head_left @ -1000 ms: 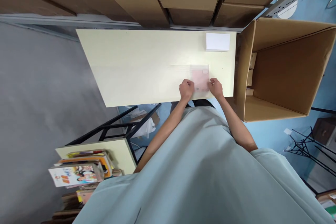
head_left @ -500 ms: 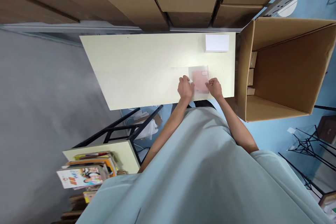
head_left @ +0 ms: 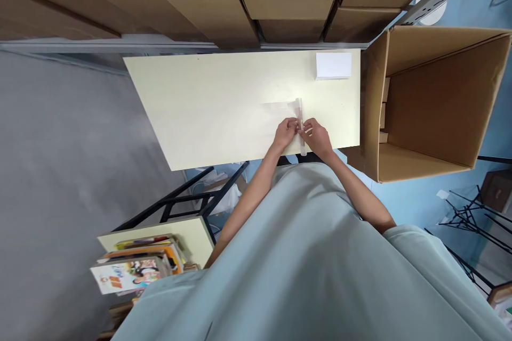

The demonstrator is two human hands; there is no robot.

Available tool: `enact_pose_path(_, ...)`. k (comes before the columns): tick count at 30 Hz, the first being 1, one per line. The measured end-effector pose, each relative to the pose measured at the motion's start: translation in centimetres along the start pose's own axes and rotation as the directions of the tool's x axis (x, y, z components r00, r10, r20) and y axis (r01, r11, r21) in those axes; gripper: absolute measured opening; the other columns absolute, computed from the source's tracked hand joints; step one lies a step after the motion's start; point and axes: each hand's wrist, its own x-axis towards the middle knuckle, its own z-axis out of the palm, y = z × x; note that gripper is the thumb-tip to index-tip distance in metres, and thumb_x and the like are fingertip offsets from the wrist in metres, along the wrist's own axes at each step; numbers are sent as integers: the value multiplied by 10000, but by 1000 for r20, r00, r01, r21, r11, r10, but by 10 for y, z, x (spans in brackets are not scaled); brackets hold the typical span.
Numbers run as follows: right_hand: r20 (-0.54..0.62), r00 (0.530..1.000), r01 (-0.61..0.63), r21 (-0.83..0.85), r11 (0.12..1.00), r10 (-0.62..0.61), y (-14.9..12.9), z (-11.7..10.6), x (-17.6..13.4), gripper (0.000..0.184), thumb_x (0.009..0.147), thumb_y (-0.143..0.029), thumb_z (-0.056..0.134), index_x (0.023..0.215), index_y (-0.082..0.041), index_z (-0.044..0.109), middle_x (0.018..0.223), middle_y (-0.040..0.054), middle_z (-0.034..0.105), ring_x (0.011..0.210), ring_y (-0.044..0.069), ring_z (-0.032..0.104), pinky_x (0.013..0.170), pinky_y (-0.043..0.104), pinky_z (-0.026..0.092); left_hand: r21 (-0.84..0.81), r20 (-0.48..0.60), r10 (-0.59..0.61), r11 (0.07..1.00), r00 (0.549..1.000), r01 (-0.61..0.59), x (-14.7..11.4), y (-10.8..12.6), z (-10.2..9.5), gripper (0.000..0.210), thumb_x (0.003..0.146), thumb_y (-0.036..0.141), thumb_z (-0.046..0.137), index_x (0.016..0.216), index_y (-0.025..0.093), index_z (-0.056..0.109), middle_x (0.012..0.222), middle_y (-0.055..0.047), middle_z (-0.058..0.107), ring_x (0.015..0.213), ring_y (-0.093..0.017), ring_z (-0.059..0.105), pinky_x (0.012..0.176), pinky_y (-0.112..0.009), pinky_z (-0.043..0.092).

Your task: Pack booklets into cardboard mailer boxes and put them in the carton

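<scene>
Now your left hand (head_left: 287,130) and right hand (head_left: 317,137) have their fingers closed on the packet (head_left: 300,111), right of the frame's centre, gone from flat and pink-faced to a narrow strip, so you seem to be working its edge, with a white block (head_left: 333,66) beyond, toward the upper right on the table (head_left: 212,109).

there is one bare left hand (head_left: 285,133) and one bare right hand (head_left: 319,139); one thin translucent plastic packet (head_left: 300,108); one long cream rectangular table (head_left: 208,112); one white oblong block (head_left: 333,65); one big open brown cardboard carton (head_left: 432,109), with three small brown cardboard boxes (head_left: 385,89) showing inside; one pile of colourful paper magazines (head_left: 126,275), too overlapped to count
</scene>
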Motion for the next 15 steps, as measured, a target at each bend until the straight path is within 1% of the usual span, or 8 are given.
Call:
enact_pose_path(2, 30, 999, 34, -67, 997, -32, -7, 11, 1, 161, 991, -300, 675, 1120, -266, 586, 1179, 45, 766, 859, 216, 737, 848, 378, 563, -97, 13, -62, 993, 998, 63, -9, 2, -10, 77, 1012, 259, 632, 1036, 213, 690, 994, -61, 773, 911, -199, 746, 931, -379, 636)
enact_pose_path(4, 58, 996, 70, -136, 988, -63, -13, 24, 3, 159, 1015, -306, 656, 1158, -258, 607, 1245, 63, 752, 871, 222, 735, 862, 391, 569, -129, -36, -42, 991, 998, 37, -21, 2, -21, 95, 1032, 273, 622, 969, 217, 666, 958, -47, 757, 912, -183, 732, 926, -354, 634)
enact_pose_path(7, 98, 991, 115, -230, 966, -95, -20, 42, 5, 183, 1056, -346, 626, 1208, -245, 638, 1289, 95, 728, 909, 250, 733, 855, 400, 576, -104, -119, 21, 994, 993, -33, -36, 0, -36, 137, 1056, 327, 630, 974, 222, 662, 906, -30, 740, 894, -181, 714, 896, -328, 624)
enact_pose_path(9, 134, 985, 143, -265, 954, -111, -20, 51, 7, 211, 1072, -364, 613, 1236, -239, 656, 1302, 110, 721, 943, 270, 736, 862, 409, 584, -59, -164, 34, 997, 986, -44, -41, -3, -43, 122, 1040, 340, 675, 1003, 225, 661, 914, -28, 744, 875, -182, 712, 873, -320, 608)
enact_pose_path(11, 153, 981, 156, -270, 950, -118, -14, 54, 10, 238, 1077, -371, 606, 1265, -237, 666, 1317, 121, 719, 980, 283, 740, 893, 424, 595, 12, -205, 42, 999, 978, -40, -40, -7, -47, 84, 1015, 298, 704, 1012, 222, 668, 949, -37, 756, 886, -190, 720, 888, -323, 588)
enact_pose_path(13, 121, 987, 133, -262, 956, -104, -2, 52, 15, 269, 1075, -367, 600, 1299, -232, 664, 1342, 137, 717, 1014, 293, 743, 936, 448, 605, 114, -248, 60, 993, 967, -33, -36, -10, -51, 20, 996, 233, 693, 1002, 214, 688, 974, -54, 762, 921, -209, 727, 927, -339, 571)
enact_pose_path(15, 65, 996, 80, -255, 964, -66, 12, 47, 20, 305, 1069, -355, 592, 1334, -217, 651, 1359, 160, 716, 1039, 306, 745, 973, 478, 609, 232, -287, 87, 973, 954, -19, -31, -12, -53, 59, 980, 184, 667, 996, 206, 720, 996, -76, 763, 950, -233, 728, 957, -359, 560)
